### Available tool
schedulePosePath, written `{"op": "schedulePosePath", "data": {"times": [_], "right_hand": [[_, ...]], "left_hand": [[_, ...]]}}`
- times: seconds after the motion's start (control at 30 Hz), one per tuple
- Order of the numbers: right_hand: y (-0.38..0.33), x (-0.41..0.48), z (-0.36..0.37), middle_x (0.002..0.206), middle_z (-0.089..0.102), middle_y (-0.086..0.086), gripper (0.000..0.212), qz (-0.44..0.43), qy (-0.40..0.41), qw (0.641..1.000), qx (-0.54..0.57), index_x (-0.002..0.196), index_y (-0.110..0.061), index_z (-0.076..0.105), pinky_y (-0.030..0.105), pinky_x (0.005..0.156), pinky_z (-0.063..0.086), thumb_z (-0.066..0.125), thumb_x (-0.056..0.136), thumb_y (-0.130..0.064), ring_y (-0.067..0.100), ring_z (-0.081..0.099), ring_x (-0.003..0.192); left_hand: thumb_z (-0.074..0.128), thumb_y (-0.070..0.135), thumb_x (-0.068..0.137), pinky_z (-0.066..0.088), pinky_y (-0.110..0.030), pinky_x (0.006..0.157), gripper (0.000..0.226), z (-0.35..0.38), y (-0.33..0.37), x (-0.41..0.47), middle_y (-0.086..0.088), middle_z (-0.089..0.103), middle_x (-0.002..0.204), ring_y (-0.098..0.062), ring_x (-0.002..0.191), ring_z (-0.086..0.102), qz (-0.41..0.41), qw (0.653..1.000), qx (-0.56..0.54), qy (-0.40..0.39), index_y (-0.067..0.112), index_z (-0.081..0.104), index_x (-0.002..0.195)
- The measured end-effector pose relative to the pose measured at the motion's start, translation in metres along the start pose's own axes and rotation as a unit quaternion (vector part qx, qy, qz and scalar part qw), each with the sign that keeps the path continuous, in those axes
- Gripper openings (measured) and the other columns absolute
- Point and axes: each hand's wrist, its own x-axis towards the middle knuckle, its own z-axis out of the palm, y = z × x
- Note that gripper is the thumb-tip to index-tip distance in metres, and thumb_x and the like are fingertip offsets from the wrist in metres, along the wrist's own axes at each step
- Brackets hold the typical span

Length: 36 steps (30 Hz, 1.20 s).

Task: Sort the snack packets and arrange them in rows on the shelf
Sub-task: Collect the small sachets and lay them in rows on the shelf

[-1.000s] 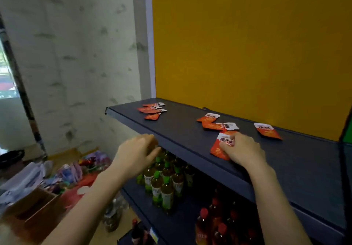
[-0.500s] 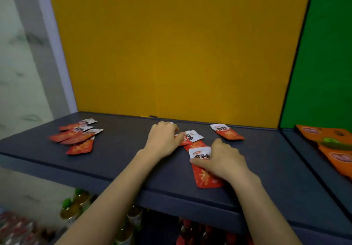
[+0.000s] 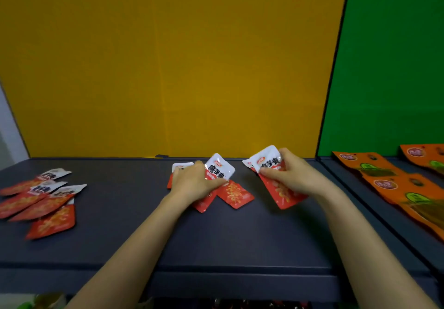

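Observation:
Small red-and-white snack packets lie on a dark grey shelf (image 3: 125,234). At the shelf's middle, my left hand (image 3: 194,181) grips a bunch of overlapping packets (image 3: 234,194), one white top sticking up by the thumb. To the right, my right hand (image 3: 292,175) pinches two stacked packets (image 3: 281,193) and holds them tilted just above the shelf. A loose group of several more packets (image 3: 40,200) lies at the shelf's left end.
A yellow back panel (image 3: 168,63) rises behind the shelf. A green panel (image 3: 394,63) backs the neighbouring shelf on the right, where large orange packets (image 3: 394,186) lie overlapping. Bottle tops show dimly below the front edge.
My view has swung right and closer to the shelf. The left hand gathered the middle packets under its fingers. The right hand picked up its packets and moved right, now with the far-right one too.

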Motion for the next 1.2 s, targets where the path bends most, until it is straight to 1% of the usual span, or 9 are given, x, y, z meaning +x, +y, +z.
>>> {"op": "schedulePosePath", "data": {"times": [0.13, 0.3, 0.47, 0.67, 0.73, 0.83, 1.0, 1.1, 1.2], "right_hand": [[0.001, 0.048, 0.000, 0.120, 0.059, 0.010, 0.043, -0.017, 0.036, 0.999, 0.037, 0.120, -0.010, 0.045, 0.035, 0.085, 0.045, 0.063, 0.087, -0.030, 0.025, 0.057, 0.107], [0.025, 0.090, 0.027, 0.125, 0.057, 0.013, 0.044, 0.019, 0.051, 0.997, -0.049, 0.119, -0.007, 0.049, 0.039, 0.093, 0.044, 0.061, 0.086, -0.035, 0.030, 0.052, 0.116], [0.051, 0.101, 0.042, 0.132, 0.046, 0.013, 0.050, 0.062, 0.008, 0.980, -0.187, 0.123, -0.011, 0.053, 0.039, 0.101, 0.034, 0.049, 0.090, -0.049, 0.031, 0.038, 0.126], [0.047, 0.107, 0.040, 0.101, 0.065, 0.011, 0.028, 0.081, -0.044, 0.992, -0.086, 0.097, -0.009, 0.064, 0.029, 0.073, 0.040, 0.060, 0.086, -0.034, 0.025, 0.059, 0.093], [0.040, 0.103, 0.040, 0.087, 0.059, 0.008, 0.015, 0.077, -0.049, 0.993, -0.079, 0.082, -0.011, 0.057, 0.026, 0.067, 0.038, 0.060, 0.086, -0.026, 0.024, 0.054, 0.086], [0.021, 0.093, 0.034, 0.068, 0.049, 0.003, 0.027, 0.046, -0.033, 0.997, -0.052, 0.064, -0.014, 0.043, 0.028, 0.054, 0.033, 0.056, 0.088, -0.016, 0.022, 0.049, 0.078], [-0.018, 0.059, 0.031, 0.073, 0.058, -0.002, 0.016, -0.017, -0.067, 0.981, 0.182, 0.078, -0.020, 0.050, 0.023, 0.056, 0.042, 0.055, 0.092, -0.013, 0.010, 0.054, 0.063], [-0.027, 0.044, 0.052, 0.073, 0.058, -0.004, 0.019, -0.013, -0.149, 0.976, 0.160, 0.078, -0.021, 0.051, 0.020, 0.057, 0.047, 0.052, 0.092, -0.007, 0.009, 0.055, 0.063], [-0.024, 0.044, 0.069, 0.088, 0.062, 0.003, 0.004, 0.000, -0.150, 0.987, 0.056, 0.088, -0.016, 0.055, 0.031, 0.073, 0.048, 0.057, 0.088, -0.019, 0.018, 0.059, 0.079]], "left_hand": [[0.044, 0.061, 0.086, 0.028, -0.037, 0.100, 0.062, -0.011, -0.026, 0.024, -0.012, 0.061, 0.122, -0.029, 0.117, 0.053, -0.091, 0.993, -0.044, 0.054, 0.007, 0.050, 0.116], [0.034, 0.066, 0.086, 0.023, -0.039, 0.109, 0.079, 0.013, -0.042, 0.039, -0.015, 0.039, 0.143, -0.029, 0.134, 0.031, -0.134, 0.986, 0.098, 0.003, 0.005, 0.041, 0.135], [0.061, 0.062, 0.074, 0.034, -0.041, 0.103, 0.092, 0.019, -0.043, 0.048, -0.017, 0.039, 0.140, -0.032, 0.131, 0.037, -0.158, 0.987, 0.002, 0.011, 0.001, 0.027, 0.134], [0.070, 0.054, 0.071, 0.043, -0.036, 0.095, 0.070, 0.011, -0.051, 0.053, -0.011, 0.055, 0.127, -0.028, 0.118, 0.052, -0.167, 0.980, -0.090, -0.053, 0.006, 0.047, 0.117], [0.070, 0.047, 0.074, 0.043, -0.036, 0.092, 0.065, 0.013, -0.048, 0.047, -0.013, 0.054, 0.127, -0.029, 0.117, 0.052, -0.150, 0.982, -0.109, -0.027, 0.005, 0.047, 0.118], [0.069, 0.036, 0.079, 0.042, -0.037, 0.087, 0.060, 0.012, -0.043, 0.035, -0.018, 0.051, 0.127, -0.034, 0.116, 0.051, -0.124, 0.980, -0.147, 0.055, 0.000, 0.043, 0.120], [0.065, 0.024, 0.084, 0.048, -0.042, 0.089, 0.045, -0.001, -0.045, 0.018, -0.020, 0.058, 0.117, -0.037, 0.108, 0.057, -0.130, 0.927, -0.329, 0.125, 0.001, 0.043, 0.115], [0.063, 0.022, 0.085, 0.051, -0.046, 0.090, 0.040, -0.004, -0.053, 0.007, -0.016, 0.060, 0.115, -0.031, 0.102, 0.061, -0.160, 0.877, -0.442, 0.103, 0.007, 0.043, 0.117], [0.061, 0.018, 0.087, 0.051, -0.034, 0.073, 0.028, -0.002, -0.062, -0.009, -0.012, 0.060, 0.108, -0.024, 0.087, 0.060, -0.174, 0.850, -0.490, 0.085, 0.011, 0.044, 0.109]]}}
